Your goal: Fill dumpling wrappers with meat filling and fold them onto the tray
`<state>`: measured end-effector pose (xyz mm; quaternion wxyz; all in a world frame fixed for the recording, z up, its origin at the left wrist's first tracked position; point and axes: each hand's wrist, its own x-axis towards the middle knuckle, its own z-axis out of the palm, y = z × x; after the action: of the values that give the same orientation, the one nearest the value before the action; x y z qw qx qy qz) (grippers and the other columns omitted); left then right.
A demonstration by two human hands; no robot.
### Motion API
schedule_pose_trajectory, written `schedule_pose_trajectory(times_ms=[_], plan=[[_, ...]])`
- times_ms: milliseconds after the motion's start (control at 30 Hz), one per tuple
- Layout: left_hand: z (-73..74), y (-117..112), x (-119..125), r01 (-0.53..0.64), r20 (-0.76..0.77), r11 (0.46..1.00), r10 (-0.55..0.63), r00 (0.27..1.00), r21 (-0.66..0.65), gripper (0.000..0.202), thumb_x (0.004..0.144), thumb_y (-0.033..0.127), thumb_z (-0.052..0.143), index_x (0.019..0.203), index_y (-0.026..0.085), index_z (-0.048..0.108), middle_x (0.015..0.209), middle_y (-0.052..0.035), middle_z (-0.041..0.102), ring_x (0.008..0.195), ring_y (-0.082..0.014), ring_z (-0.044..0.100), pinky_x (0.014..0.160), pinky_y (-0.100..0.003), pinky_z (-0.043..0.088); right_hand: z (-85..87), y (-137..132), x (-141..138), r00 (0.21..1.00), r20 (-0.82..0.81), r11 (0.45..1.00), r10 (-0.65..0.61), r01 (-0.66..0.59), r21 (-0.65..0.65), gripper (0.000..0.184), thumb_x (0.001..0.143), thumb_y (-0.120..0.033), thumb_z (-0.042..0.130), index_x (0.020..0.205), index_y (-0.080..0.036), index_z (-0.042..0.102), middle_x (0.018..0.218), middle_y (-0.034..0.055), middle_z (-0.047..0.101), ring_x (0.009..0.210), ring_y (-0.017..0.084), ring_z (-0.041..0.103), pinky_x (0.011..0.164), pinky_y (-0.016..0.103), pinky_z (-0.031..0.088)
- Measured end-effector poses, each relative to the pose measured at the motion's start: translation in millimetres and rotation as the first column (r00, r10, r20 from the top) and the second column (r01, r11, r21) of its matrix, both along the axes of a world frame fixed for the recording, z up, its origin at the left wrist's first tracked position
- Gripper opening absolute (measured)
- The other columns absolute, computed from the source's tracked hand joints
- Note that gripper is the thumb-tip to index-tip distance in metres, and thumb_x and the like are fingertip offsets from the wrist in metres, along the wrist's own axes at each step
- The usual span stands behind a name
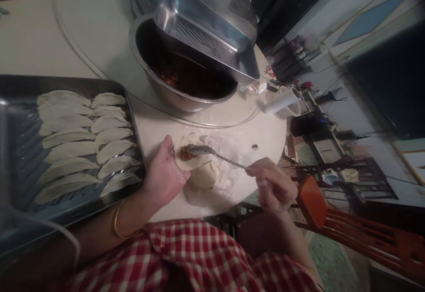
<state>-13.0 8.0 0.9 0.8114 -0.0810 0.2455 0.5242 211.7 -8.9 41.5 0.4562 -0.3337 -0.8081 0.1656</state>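
Observation:
My left hand holds a round dumpling wrapper at its edge, with the thumb raised beside it. Dark brown filling lies on the wrapper. In my right hand is the handle of a metal spoon, its bowl resting on or just over the filling. Below the held wrapper, more pale round wrappers lie on a clear plastic bag. A large metal bowl stands beyond my hands with brown filling inside, partly in shadow.
At the left, a metal tray bears two columns of folded dumplings. An empty ridged metal pan leans across the bowl, before a domed metal lid. A white plastic basket stands near the table's right edge; an orange chair is beyond.

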Motion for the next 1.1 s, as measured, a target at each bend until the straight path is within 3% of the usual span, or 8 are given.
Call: schedule_pose_trajectory(times_ms=[200, 267, 433, 567, 867, 967, 1100], plan=[[-0.3, -0.7, 1.7, -0.004, -0.013, 1.0, 0.004, 1.0, 0.028, 0.049, 0.098, 0.042, 0.036, 0.131, 0.011, 0.054, 0.111, -0.012, 0.073, 0.109, -0.0248, 0.066, 0.094, -0.039, 0.052, -0.6, -9.1, -11.0, 0.984, -0.008, 0.977, -0.175, 0.173, -0.124, 0.023, 0.089, -0.014, 0.051, 0.1, -0.025, 0.068, 0.072, 0.0019, 0.071, 0.061, 0.015, 0.063, 0.053, 0.029, 0.049], [-0.8, -0.7, 2.0, 0.001, -0.016, 1.0, 0.0, 1.0, 0.023, 0.05, 0.098, 0.042, 0.035, 0.132, 0.01, 0.053, 0.111, -0.0131, 0.073, 0.111, -0.026, 0.065, 0.094, -0.039, 0.052, -2.5, -9.5, -15.6, 0.984, 0.02, 0.973, -0.179, 0.18, -0.144, 0.023, 0.088, -0.014, 0.051, 0.101, -0.024, 0.067, 0.071, 0.0017, 0.07, 0.062, 0.014, 0.063, 0.053, 0.028, 0.05], [-0.8, 0.6, 3.0, -0.025, -0.006, 1.0, 0.025, 1.0, -0.001, 0.047, 0.098, 0.042, 0.035, 0.134, 0.017, 0.052, 0.11, -0.0099, 0.073, 0.113, -0.0265, 0.065, 0.098, -0.043, 0.05, -2.1, -7.3, -18.5, 0.978, 0.09, 0.978, -0.189, 0.196, -0.075, 0.023, 0.087, -0.011, 0.052, 0.1, -0.022, 0.067, 0.073, 0.0022, 0.07, 0.063, 0.014, 0.062, 0.055, 0.028, 0.051], [1.4, 0.4, 3.8, -0.043, -0.004, 0.999, 0.043, 0.999, 0.015, 0.048, 0.099, 0.042, 0.031, 0.128, 0.013, 0.056, 0.104, -0.0117, 0.074, 0.115, -0.0278, 0.063, 0.1, -0.044, 0.048, 2.8, -13.6, -18.6, 0.964, 0.041, 0.964, -0.261, 0.263, -0.04, 0.025, 0.088, -0.012, 0.052, 0.102, -0.025, 0.067, 0.071, 0.0007, 0.07, 0.059, 0.013, 0.062, 0.051, 0.027, 0.05], [0.3, -2.8, 4.6, -0.044, -0.064, 0.996, 0.049, 0.997, 0.084, 0.046, 0.098, 0.043, 0.035, 0.121, 0.012, 0.06, 0.108, -0.0109, 0.073, 0.123, -0.0271, 0.057, 0.107, -0.046, 0.043, 2.5, -25.4, -37.2, 0.976, 0.146, 0.987, -0.16, 0.157, 0.034, 0.033, 0.083, -0.006, 0.051, 0.109, -0.023, 0.064, 0.073, 0.0015, 0.071, 0.059, 0.013, 0.062, 0.051, 0.025, 0.051], [1.1, -3.3, 4.9, -0.028, -0.052, 0.996, 0.032, 0.998, 0.087, 0.046, 0.098, 0.042, 0.036, 0.123, 0.012, 0.06, 0.111, -0.0127, 0.072, 0.125, -0.0285, 0.056, 0.106, -0.048, 0.043, 1.0, -24.1, -39.8, 0.962, 0.19, 0.98, -0.197, 0.191, 0.051, 0.032, 0.084, -0.007, 0.051, 0.107, -0.023, 0.064, 0.073, 0.0014, 0.071, 0.06, 0.013, 0.063, 0.053, 0.025, 0.052], [5.1, -4.3, 4.2, -0.023, -0.05, 0.998, 0.026, 0.998, 0.064, 0.05, 0.098, 0.044, 0.034, 0.131, 0.012, 0.054, 0.117, -0.0137, 0.07, 0.122, -0.0297, 0.058, 0.103, -0.051, 0.046, 3.3, -24.4, -36.3, 0.965, 0.133, 0.974, -0.227, 0.224, 0.038, 0.026, 0.086, -0.009, 0.05, 0.102, -0.023, 0.064, 0.073, 0.002, 0.07, 0.06, 0.013, 0.062, 0.053, 0.027, 0.052]])
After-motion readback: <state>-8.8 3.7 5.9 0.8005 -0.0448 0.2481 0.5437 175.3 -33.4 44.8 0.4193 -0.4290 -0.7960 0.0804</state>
